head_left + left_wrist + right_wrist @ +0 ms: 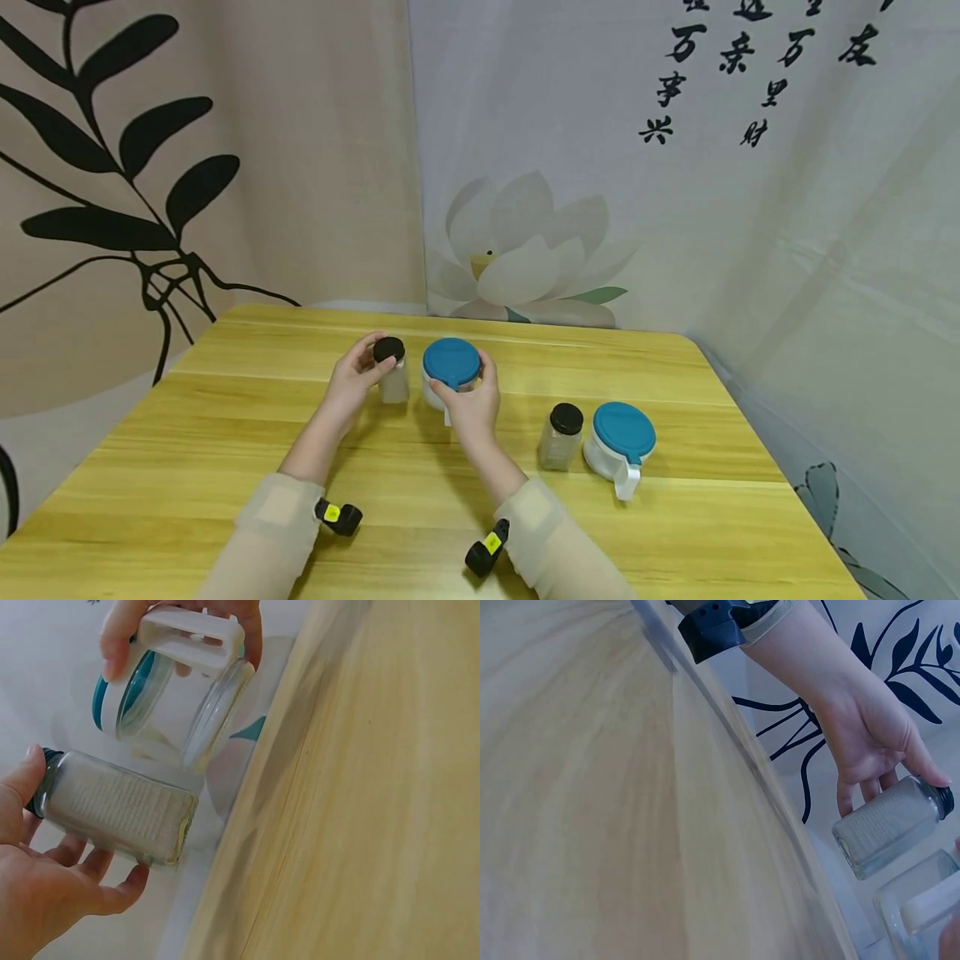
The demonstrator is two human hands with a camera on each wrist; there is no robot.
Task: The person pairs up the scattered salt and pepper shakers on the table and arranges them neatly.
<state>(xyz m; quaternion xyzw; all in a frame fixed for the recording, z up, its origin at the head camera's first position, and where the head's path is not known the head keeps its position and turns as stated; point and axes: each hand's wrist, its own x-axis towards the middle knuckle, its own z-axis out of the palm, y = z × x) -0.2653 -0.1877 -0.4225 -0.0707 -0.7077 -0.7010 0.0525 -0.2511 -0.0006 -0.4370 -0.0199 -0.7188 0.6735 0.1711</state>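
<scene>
My left hand (pixel 354 377) grips a small clear glass jar (pixel 394 385) by its black lid, thumb on the near side. The left wrist view shows this jar (pixel 120 806) upright over the table, with backdrop visible between its base and the table edge. To its right, my right hand (pixel 476 405) holds a wider glass pot with a blue lid (pixel 451 360), fingers and thumb around the lid's rim. Its white handle (pixel 191 637) points toward me. In the right wrist view, the left hand (pixel 870 735) and small jar (pixel 889 825) stand beside the pot's glass body (pixel 904 900).
A second black-lidded glass jar (pixel 561 437) and a second blue-lidded pot with a white handle (pixel 622 437) stand side by side at the right on the wooden table (pixel 420 533). Behind the table hangs a patterned cloth (pixel 337 167).
</scene>
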